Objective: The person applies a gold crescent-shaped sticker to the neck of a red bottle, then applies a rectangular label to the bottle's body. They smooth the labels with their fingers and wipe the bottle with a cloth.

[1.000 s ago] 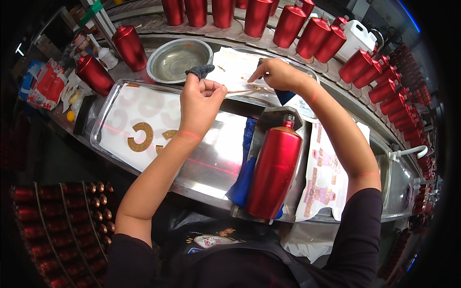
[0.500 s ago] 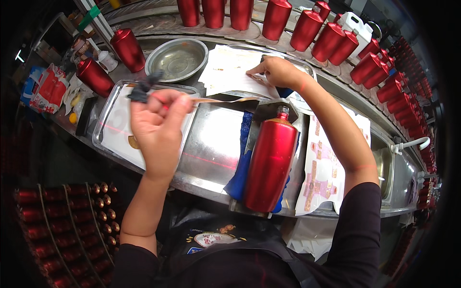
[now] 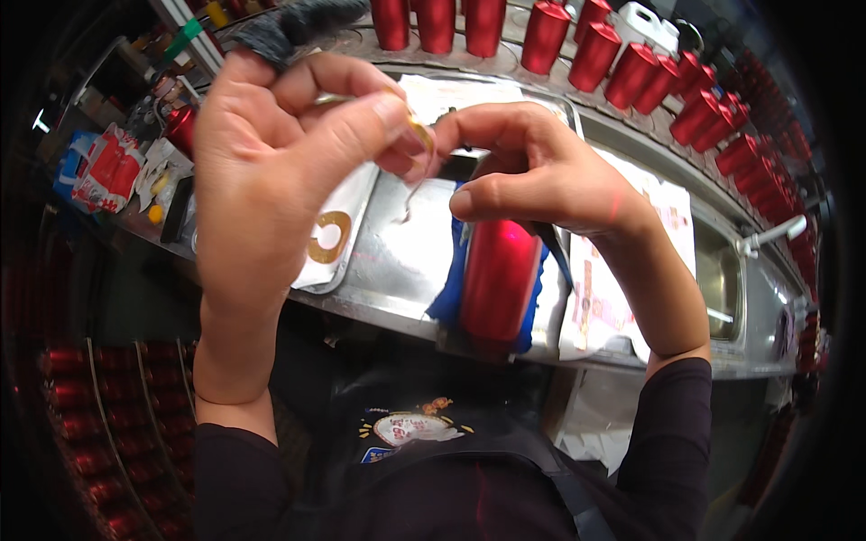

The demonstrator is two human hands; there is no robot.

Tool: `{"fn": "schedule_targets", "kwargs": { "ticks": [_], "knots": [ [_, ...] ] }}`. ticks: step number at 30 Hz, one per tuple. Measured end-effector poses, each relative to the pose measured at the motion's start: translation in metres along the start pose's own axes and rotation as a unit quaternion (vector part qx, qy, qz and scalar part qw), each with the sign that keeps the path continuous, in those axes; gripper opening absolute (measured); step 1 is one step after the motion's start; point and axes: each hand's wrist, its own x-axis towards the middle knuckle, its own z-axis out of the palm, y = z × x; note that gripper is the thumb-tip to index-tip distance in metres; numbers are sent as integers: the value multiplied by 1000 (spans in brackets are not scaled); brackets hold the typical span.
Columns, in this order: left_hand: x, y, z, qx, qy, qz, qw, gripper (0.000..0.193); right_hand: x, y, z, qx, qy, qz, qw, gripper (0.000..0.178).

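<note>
My left hand (image 3: 262,162), raised over the tray, pinches a thin, curled gold-and-clear strip (image 3: 420,135) between thumb and fingers. Black covers (image 3: 280,36) sit on some of its other fingers. Close beside it, my right hand (image 3: 550,171) has its curled index fingertip at the strip. A dark, narrow edge (image 3: 557,257) shows under the right palm; the rest of that item is hidden. Below the right hand a red bottle (image 3: 496,284) lies on blue cloth (image 3: 446,302), its neck out of sight behind the hand.
A metal tray with white paper and a gold ring-shaped piece (image 3: 330,236) lies at left. Printed sheets (image 3: 591,316) are right of the bottle, before a sink (image 3: 722,288) with a white tap (image 3: 776,236). Red bottles (image 3: 546,36) line the conveyor behind; more are racked lower left.
My right hand has come back from the white sheets to meet my left hand above the bottle. My left hand has risen and moved nearer, still pinching the strip.
</note>
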Motion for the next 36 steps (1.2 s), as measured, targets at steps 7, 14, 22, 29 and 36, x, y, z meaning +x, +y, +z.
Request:
{"fn": "schedule_targets", "kwargs": {
  "ticks": [7, 14, 22, 29, 36],
  "knots": [
    [-47, -18, 40, -125, -12, -83, 989, 32, -112, -44, 28, 195, 148, 189, 951, 21],
    [-123, -73, 63, -172, 8, -243, 955, 37, -172, -1, 72, 20, 263, 314, 912, 16],
    [-163, -129, 54, -83, 62, -267, 958, 39, -180, 70, 104, 30, 315, 309, 897, 14],
    [-147, -130, 29, 230, -64, -61, 969, 83, -177, 59, 110, 50, 332, 304, 891, 13],
    [-141, -137, 49, 247, -132, 21, 960, 78, -177, 64, 113, 67, 365, 305, 877, 12]
  ]
}}
